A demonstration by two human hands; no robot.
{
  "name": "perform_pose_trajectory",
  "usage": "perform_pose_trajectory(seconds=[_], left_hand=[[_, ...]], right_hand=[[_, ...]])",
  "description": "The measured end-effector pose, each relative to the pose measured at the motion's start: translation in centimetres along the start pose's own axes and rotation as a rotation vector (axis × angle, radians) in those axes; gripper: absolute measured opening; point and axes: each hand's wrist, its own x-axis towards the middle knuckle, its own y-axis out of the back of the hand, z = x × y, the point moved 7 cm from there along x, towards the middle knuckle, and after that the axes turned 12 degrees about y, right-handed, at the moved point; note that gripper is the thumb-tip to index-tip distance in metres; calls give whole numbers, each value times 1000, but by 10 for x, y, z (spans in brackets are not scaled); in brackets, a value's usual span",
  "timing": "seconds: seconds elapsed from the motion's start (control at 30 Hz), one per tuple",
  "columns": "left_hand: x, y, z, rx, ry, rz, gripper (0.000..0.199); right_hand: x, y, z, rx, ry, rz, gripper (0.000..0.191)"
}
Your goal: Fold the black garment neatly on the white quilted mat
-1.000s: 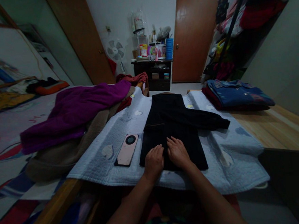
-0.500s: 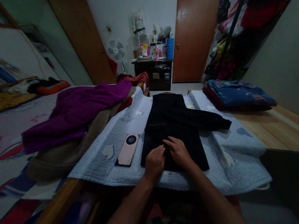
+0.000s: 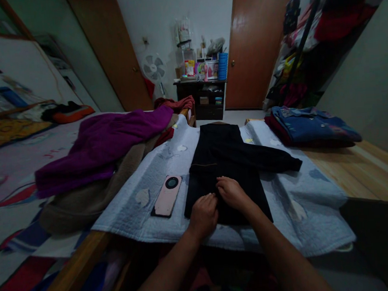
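A black long-sleeved garment lies partly folded on a pale blue quilted cloth, one sleeve stretched out to the right. A thin yellowish line crosses its left part. My left hand rests on its lower left part, fingers curled together against the fabric. Slightly farther up and to the right, my right hand has its fingers bent into the same cloth. The fingertips of both hands are partly hidden against the black fabric. Left of the garment lies a pink phone with a round black camera ring.
A purple garment and a brown one are heaped on the bed at left. Folded clothes, a blue denim piece on top, sit on the wooden surface at right. Beyond stand a fan and a dark cabinet.
My fingers, stretched out over the black garment before, are now curled in against it. My left hand has shifted slightly toward me. The camera view has moved a little.
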Motion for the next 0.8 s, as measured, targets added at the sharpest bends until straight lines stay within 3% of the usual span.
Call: perform_pose_trajectory(seconds=[0.1, 0.17, 0.4, 0.5, 0.63, 0.8], left_hand=[[-1, 4, 2, -34, -17, -1, 43], [-3, 7, 4, -53, -26, -4, 41], [-8, 20, 2, -94, -35, -60, 24], [6, 29, -12, -63, 65, -49, 21], [32, 33, -38, 78, 164, 52, 32], [40, 7, -68, 228, 246, -107, 49]], right_hand=[[19, 7, -5, -34, 13, 71, 43], [28, 1, -5, -62, 20, 67, 49], [31, -39, 13, -137, -25, -141, 57], [30, -42, 15, -141, -28, -151, 58], [30, -41, 12, -143, -24, -139, 58], [30, -41, 13, -137, -46, -136, 58]])
